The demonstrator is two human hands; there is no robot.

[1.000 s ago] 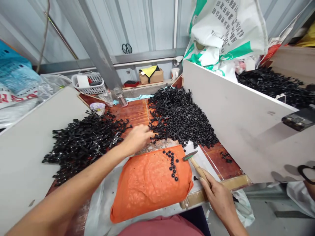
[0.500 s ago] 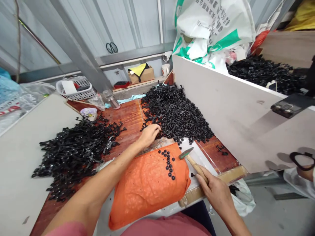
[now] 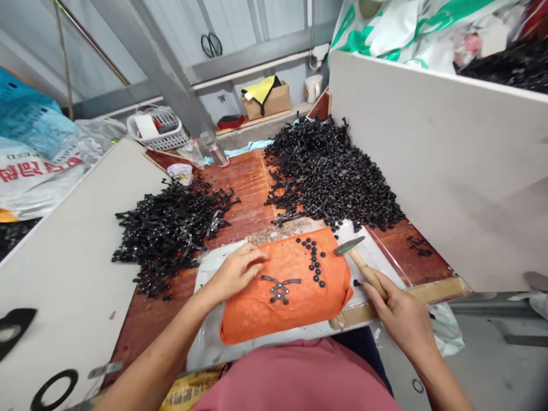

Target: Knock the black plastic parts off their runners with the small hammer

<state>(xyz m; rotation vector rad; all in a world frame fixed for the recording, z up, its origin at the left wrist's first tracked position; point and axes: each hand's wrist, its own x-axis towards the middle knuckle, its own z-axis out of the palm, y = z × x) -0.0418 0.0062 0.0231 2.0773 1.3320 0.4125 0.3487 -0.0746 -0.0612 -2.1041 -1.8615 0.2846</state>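
An orange pad lies on the bench in front of me. A black cross-shaped plastic part lies on it, with a row of small black caps to its right. My left hand rests on the pad's left edge, fingers curled, fingertips just left of the part. My right hand grips the wooden handle of a small hammer, whose head hovers by the pad's right corner.
A heap of black caps lies behind the pad, and a heap of black strap parts to the left. White boards flank the red-brown bench. A white basket, cardboard box and cup stand at the back.
My left hand came back from the cap heap to the orange pad, and a black cross-shaped part now lies on the pad. The hammer hand has barely moved.
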